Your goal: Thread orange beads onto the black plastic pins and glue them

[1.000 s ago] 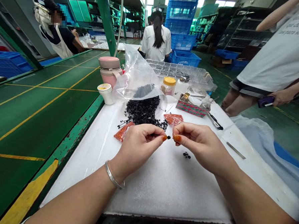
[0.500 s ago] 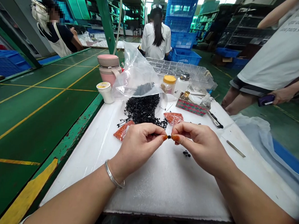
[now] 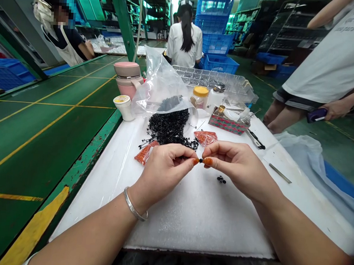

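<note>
Between my two hands, above the white tabletop [image 3: 160, 218], is a small black part [image 3: 201, 160], too small to name by kind. My left hand [image 3: 171, 164] pinches it from the left with thumb and forefinger. From the right, the thumb and forefinger of my right hand [image 3: 233, 165] close on the same part, so the fingertips nearly meet. Behind them lies a heap of thin black stemmed pieces [image 3: 168, 126], spilling from a clear plastic bag [image 3: 162, 80]. Several small black round pieces [image 3: 221, 180] rest below my right hand.
Bags of orange bits [image 3: 205, 138] lie near the heap. Beyond stand a pink thermos [image 3: 128, 78], a white tub [image 3: 124, 107], a yellow-lidded jar [image 3: 200, 97] and a patterned box [image 3: 229, 122]. A cutter knife [image 3: 256, 139] and metal strip [image 3: 280, 173] lie right. A person [image 3: 331, 65] stands at right.
The view has shifted slightly. My right fingers have closed a little nearer to the left ones around the black part; both hands otherwise keep their place.
</note>
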Demonstrator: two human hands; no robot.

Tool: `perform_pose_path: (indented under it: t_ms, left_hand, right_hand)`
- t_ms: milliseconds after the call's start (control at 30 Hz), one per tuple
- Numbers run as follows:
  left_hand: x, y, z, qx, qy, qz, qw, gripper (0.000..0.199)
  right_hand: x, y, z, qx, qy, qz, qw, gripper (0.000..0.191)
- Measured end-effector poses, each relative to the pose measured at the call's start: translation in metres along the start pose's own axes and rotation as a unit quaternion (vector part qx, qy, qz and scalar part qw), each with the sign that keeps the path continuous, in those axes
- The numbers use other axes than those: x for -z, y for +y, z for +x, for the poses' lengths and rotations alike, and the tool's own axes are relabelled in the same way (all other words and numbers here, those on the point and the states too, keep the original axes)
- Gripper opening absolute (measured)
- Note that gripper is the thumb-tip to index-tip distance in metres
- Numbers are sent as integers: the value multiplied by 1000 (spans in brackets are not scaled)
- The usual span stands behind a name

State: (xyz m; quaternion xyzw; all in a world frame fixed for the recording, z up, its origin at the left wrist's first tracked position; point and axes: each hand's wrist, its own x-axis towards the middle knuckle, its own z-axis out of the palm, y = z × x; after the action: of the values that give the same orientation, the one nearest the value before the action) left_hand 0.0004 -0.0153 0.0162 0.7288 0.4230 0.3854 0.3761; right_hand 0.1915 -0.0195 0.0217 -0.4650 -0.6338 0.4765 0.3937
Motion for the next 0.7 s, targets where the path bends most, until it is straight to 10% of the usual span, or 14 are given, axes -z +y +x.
perform_pose_path:
  t_ms: [700]
  left_hand:
    - [0,-5,3,95,-72,-249,961,12]
  right_hand:
    - [0,12,0,-34,-29,185,982,4]
